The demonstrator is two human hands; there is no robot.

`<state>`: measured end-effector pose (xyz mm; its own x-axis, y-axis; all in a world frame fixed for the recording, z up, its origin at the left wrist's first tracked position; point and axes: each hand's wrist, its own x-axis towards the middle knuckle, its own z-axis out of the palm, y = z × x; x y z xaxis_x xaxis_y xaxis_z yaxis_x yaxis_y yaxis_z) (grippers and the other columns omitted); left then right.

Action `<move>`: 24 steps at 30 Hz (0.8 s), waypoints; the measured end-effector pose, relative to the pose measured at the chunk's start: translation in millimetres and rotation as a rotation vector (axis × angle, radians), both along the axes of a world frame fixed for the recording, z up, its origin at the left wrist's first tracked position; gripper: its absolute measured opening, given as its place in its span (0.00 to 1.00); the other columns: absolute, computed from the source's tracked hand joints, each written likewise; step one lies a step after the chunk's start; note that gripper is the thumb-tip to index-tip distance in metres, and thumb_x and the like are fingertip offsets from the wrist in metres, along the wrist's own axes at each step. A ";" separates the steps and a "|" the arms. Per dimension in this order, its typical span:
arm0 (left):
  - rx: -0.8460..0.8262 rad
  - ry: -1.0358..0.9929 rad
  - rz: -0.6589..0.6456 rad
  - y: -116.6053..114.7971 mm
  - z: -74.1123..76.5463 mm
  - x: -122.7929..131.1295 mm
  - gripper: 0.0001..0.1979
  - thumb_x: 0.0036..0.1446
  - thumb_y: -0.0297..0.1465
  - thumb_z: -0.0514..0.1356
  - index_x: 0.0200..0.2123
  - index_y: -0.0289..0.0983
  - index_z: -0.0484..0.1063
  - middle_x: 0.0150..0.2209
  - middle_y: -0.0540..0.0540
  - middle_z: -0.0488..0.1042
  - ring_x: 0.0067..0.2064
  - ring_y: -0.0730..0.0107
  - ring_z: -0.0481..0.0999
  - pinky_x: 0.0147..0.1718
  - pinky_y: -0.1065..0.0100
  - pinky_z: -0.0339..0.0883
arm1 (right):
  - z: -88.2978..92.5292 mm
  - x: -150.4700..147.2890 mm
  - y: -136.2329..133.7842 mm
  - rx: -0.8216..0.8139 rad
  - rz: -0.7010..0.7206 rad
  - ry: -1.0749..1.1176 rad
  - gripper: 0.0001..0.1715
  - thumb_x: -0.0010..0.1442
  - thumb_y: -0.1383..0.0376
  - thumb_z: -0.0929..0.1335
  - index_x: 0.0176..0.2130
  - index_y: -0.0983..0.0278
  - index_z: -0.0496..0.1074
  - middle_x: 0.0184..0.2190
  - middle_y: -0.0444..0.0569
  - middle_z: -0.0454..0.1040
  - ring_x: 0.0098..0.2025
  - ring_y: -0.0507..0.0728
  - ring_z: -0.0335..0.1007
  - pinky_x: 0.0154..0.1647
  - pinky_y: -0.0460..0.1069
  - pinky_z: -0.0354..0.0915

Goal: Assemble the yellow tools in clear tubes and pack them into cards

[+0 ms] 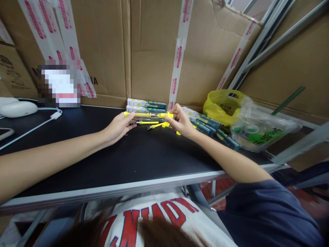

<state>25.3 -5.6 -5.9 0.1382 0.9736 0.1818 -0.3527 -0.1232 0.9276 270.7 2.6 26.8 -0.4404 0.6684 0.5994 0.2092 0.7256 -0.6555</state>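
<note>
A slim yellow pen-like tool with a clear middle part lies level in the air over the black tabletop. My left hand pinches its left end between thumb and fingers. At the other end, my right hand has its thumb and fingertips closed on the yellow tip. Just behind and below my hands, smaller yellow parts with metal ends rest on the table, partly covered by the fingers. Slim white and green boxes are stacked beyond the tool.
More slim green boxes lie right of my right hand. Beside them stand a yellow plastic bag and a clear bag with a green straw. A white cable crosses the left side. Large cardboard boxes wall off the back.
</note>
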 end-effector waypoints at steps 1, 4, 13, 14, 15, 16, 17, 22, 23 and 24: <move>-0.002 0.001 0.002 -0.2 0.1 0.0 0.09 0.58 0.35 0.62 0.40 0.38 0.73 0.46 0.45 0.77 0.52 0.67 0.72 0.48 0.65 0.64 | -0.4 -0.2 0.1 -0.003 0.002 0.001 0.26 0.55 0.48 0.70 0.35 0.59 0.54 0.21 0.34 0.52 0.19 0.46 0.48 0.17 0.42 0.47; 0.000 0.016 -0.002 0.0 -0.8 0.4 0.12 0.55 0.37 0.64 0.41 0.38 0.73 0.48 0.45 0.77 0.53 0.66 0.72 0.49 0.65 0.64 | -1.2 1.5 2.7 -0.021 0.008 0.011 0.25 0.56 0.48 0.70 0.35 0.59 0.54 0.20 0.33 0.52 0.18 0.45 0.48 0.16 0.42 0.48; 0.315 0.373 0.039 1.8 14.4 -1.1 0.14 0.50 0.39 0.66 0.32 0.35 0.73 0.29 0.45 0.78 0.35 0.65 0.78 0.41 0.64 0.67 | 13.4 6.8 7.0 -0.056 0.009 0.067 0.23 0.56 0.50 0.71 0.39 0.60 0.58 0.25 0.36 0.64 0.15 0.43 0.54 0.13 0.42 0.56; 0.340 0.425 0.003 0.4 18.9 -1.6 0.14 0.50 0.39 0.66 0.34 0.35 0.74 0.27 0.46 0.78 0.31 0.67 0.77 0.38 0.65 0.68 | 16.2 4.2 6.2 -0.063 0.030 0.055 0.23 0.57 0.51 0.71 0.39 0.60 0.58 0.24 0.36 0.63 0.15 0.43 0.55 0.13 0.42 0.56; 0.349 0.465 -0.032 -1.0 23.0 -2.2 0.14 0.51 0.39 0.66 0.35 0.34 0.75 0.27 0.46 0.78 0.27 0.70 0.76 0.35 0.65 0.68 | 19.2 0.9 5.8 -0.071 0.053 0.041 0.22 0.57 0.51 0.71 0.39 0.60 0.58 0.24 0.35 0.63 0.15 0.43 0.55 0.14 0.41 0.56; 0.352 0.487 -0.044 -2.2 26.5 -2.8 0.14 0.51 0.39 0.66 0.37 0.34 0.75 0.27 0.47 0.78 0.25 0.72 0.74 0.32 0.67 0.68 | 22.3 -3.1 6.0 -0.076 0.074 0.029 0.22 0.57 0.51 0.71 0.40 0.60 0.59 0.23 0.35 0.63 0.15 0.43 0.56 0.14 0.41 0.56; 0.346 0.500 -0.054 -3.2 29.1 -3.3 0.15 0.52 0.38 0.65 0.39 0.34 0.75 0.27 0.47 0.78 0.23 0.73 0.74 0.29 0.68 0.68 | 25.6 -7.5 7.1 -0.076 0.095 0.020 0.22 0.58 0.52 0.70 0.40 0.61 0.59 0.23 0.35 0.63 0.15 0.43 0.56 0.14 0.41 0.57; 0.238 0.458 -0.077 -5.1 32.6 -4.0 0.18 0.54 0.37 0.64 0.46 0.35 0.71 0.33 0.44 0.79 0.23 0.74 0.74 0.24 0.70 0.69 | 43.1 -33.2 24.5 -0.042 0.213 -0.047 0.23 0.57 0.52 0.71 0.42 0.63 0.62 0.27 0.38 0.66 0.17 0.42 0.55 0.15 0.40 0.57; 0.214 0.433 -0.084 -5.6 32.4 -3.6 0.18 0.54 0.37 0.64 0.46 0.35 0.70 0.34 0.43 0.79 0.23 0.74 0.75 0.24 0.70 0.70 | 46.1 -38.3 28.4 -0.033 0.239 -0.065 0.23 0.57 0.53 0.71 0.43 0.63 0.62 0.28 0.38 0.66 0.18 0.43 0.55 0.15 0.40 0.57; 0.195 0.403 -0.090 -6.3 32.2 -2.9 0.17 0.55 0.37 0.63 0.46 0.36 0.69 0.34 0.44 0.79 0.24 0.73 0.75 0.24 0.70 0.71 | 48.8 -43.3 31.6 -0.022 0.260 -0.079 0.23 0.58 0.53 0.70 0.45 0.63 0.63 0.28 0.39 0.66 0.19 0.43 0.56 0.16 0.40 0.58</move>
